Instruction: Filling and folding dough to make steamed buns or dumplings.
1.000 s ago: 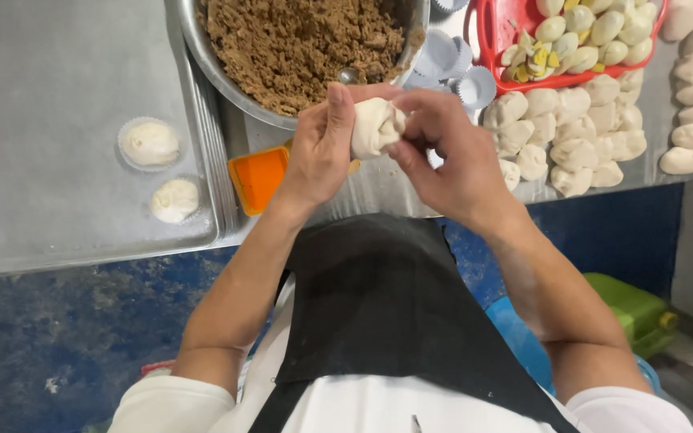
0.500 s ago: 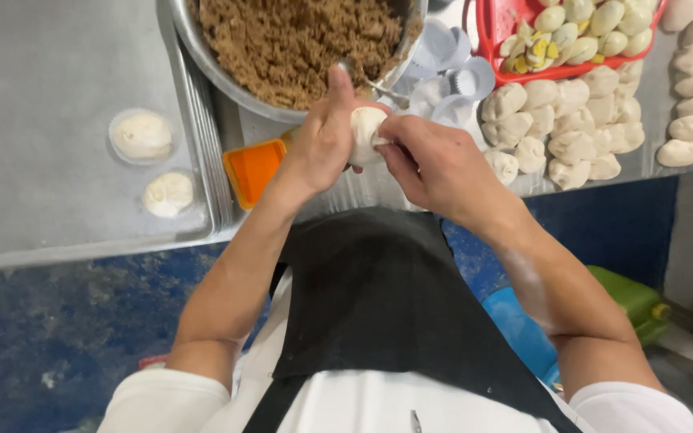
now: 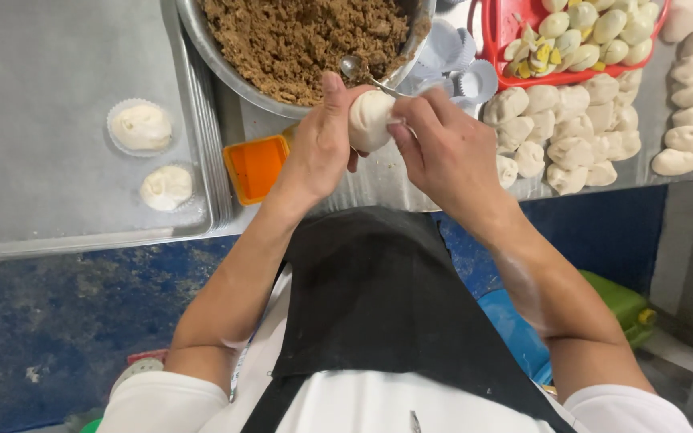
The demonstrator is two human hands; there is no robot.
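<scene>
Your left hand (image 3: pixel 320 148) was curled around a dough ball (image 3: pixel 370 119), palm and thumb cupping it from the left, the thumb pointing up along its side. Your right hand (image 3: pixel 440 148) was closed on the same ball from the right, its fingertips (image 3: pixel 401 122) pinching at the ball's edge. Neither hand was spread; both were wrapped on the dough and met around it.

The dough ball sat between your two hands, held above the front edge of the counter (image 3: pixel 378 183), just in front of the big metal bowl (image 3: pixel 226 60) of brown crumbly filling (image 3: pixel 306 36). A spoon (image 3: pixel 360 70) lay with its bowl in the filling, its handle reaching down behind the ball.

The ball looked smooth, pale cream and rounded, mostly closed up, with only its upper face showing past your fingers.

To your left, a metal tray (image 3: pixel 42 216) carried two finished pieces, one in a paper cup (image 3: pixel 140 127) and one bare bun (image 3: pixel 167 187). An orange tub (image 3: pixel 256 166) stood just beside your left wrist. To your right lay rows of dough pieces (image 3: pixel 559 132), and beyond them a red basket (image 3: pixel 515 32) of peeled eggs (image 3: pixel 595 24).
</scene>
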